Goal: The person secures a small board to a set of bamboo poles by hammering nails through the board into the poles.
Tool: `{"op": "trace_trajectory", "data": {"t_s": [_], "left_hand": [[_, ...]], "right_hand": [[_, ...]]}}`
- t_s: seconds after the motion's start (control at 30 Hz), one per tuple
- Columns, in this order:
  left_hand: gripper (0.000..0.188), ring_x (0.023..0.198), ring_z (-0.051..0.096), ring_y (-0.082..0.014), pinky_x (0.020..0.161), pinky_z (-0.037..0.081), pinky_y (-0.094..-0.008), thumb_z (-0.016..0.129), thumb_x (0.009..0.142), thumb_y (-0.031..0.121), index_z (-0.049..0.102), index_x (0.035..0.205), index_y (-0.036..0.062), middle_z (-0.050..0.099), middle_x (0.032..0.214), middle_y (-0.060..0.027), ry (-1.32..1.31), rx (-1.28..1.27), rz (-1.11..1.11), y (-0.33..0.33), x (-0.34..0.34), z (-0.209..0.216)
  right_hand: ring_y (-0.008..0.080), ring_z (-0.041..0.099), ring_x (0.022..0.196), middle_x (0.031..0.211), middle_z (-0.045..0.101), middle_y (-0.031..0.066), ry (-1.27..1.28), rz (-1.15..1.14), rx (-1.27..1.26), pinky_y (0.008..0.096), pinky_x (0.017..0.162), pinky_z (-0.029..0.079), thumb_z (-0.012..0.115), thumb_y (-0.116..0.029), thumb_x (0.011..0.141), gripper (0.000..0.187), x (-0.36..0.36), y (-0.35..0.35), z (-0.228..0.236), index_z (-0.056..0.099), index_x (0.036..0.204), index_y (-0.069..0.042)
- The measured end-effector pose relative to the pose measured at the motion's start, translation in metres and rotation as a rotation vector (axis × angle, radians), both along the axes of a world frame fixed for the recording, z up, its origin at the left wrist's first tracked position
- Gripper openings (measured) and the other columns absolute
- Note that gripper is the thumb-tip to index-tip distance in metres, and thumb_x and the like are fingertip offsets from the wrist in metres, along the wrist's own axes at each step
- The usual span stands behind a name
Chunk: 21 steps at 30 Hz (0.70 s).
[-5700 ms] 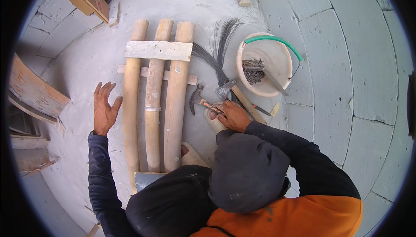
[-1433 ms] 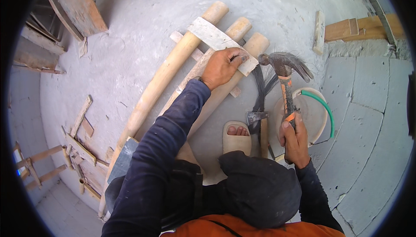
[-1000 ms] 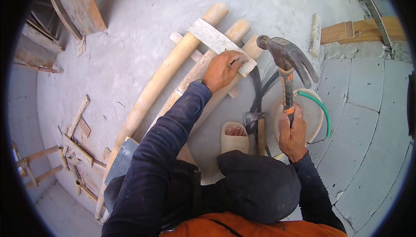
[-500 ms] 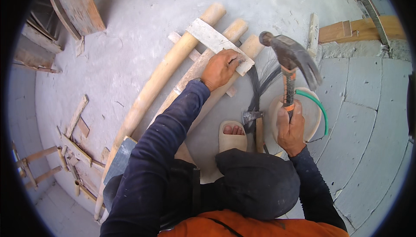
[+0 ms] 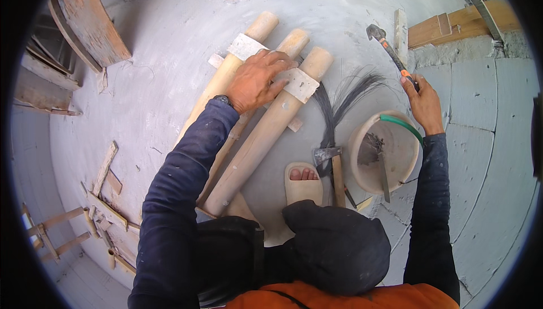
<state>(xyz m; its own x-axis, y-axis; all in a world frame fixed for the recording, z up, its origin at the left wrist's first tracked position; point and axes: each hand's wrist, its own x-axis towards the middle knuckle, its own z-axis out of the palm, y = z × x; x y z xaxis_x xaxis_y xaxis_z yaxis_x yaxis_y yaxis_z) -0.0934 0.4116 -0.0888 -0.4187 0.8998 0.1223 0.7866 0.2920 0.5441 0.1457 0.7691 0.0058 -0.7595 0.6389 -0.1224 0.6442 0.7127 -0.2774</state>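
Three round wooden poles lie slantwise on the floor, with a short pale board across their far ends. My left hand grips the board near its middle, fingers on the far side and thumb on the near side. The hand hides that stretch of the board and part of the middle pole. A second cross strip shows under the poles. Out to the right, my right hand is closed round the handle of a claw hammer, its head pointing away from me, clear of the board.
A whitish bucket with a green-sleeved handle holds nails and a flat strip. Beside it lie a hatchet and a bundle of black wire. Scrap wood lies at left; a curved wooden panel leans at far left.
My left hand has slid left from the board's right end to its middle. The right hand has swung the hammer away, forward and right, from over the bucket. The poles sit slightly differently.
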Motion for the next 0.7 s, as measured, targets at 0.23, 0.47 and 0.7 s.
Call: {"op": "trace_trajectory", "data": {"t_s": [0.23, 0.47, 0.7], "left_hand": [[0.078, 0.154, 0.043, -0.0303, 0.134, 0.022, -0.0582, 0.080, 0.092, 0.043, 0.050, 0.163, 0.0313, 0.050, 0.163, -0.0066, 0.289, -0.316, -0.192, 0.020, -0.020, -0.002], [0.079, 0.151, 0.046, -0.0311, 0.135, 0.024, -0.0605, 0.081, 0.090, 0.042, 0.050, 0.162, 0.0295, 0.054, 0.157, -0.0072, 0.187, -0.423, -0.220, 0.040, -0.030, 0.000], [0.077, 0.154, 0.041, -0.0327, 0.137, 0.018, -0.0625, 0.079, 0.093, 0.040, 0.049, 0.162, 0.0293, 0.053, 0.158, -0.0066, 0.130, -0.440, -0.217, 0.034, -0.034, -0.003]], "right_hand": [[0.0475, 0.073, 0.110, 0.112, 0.077, 0.0281, -0.185, -0.078, 0.047, 0.0519, 0.095, 0.055, 0.063, -0.055, 0.102, 0.059, -0.007, 0.094, -0.060, 0.073, 0.127, -0.002], [0.0466, 0.071, 0.114, 0.116, 0.076, 0.0281, -0.211, -0.126, -0.031, 0.0516, 0.098, 0.054, 0.063, -0.055, 0.103, 0.059, 0.008, 0.123, -0.101, 0.071, 0.130, -0.003], [0.0477, 0.070, 0.116, 0.121, 0.075, 0.0281, -0.218, -0.062, -0.019, 0.0531, 0.099, 0.053, 0.068, -0.046, 0.102, 0.051, 0.025, 0.137, -0.164, 0.065, 0.128, -0.004]]}}
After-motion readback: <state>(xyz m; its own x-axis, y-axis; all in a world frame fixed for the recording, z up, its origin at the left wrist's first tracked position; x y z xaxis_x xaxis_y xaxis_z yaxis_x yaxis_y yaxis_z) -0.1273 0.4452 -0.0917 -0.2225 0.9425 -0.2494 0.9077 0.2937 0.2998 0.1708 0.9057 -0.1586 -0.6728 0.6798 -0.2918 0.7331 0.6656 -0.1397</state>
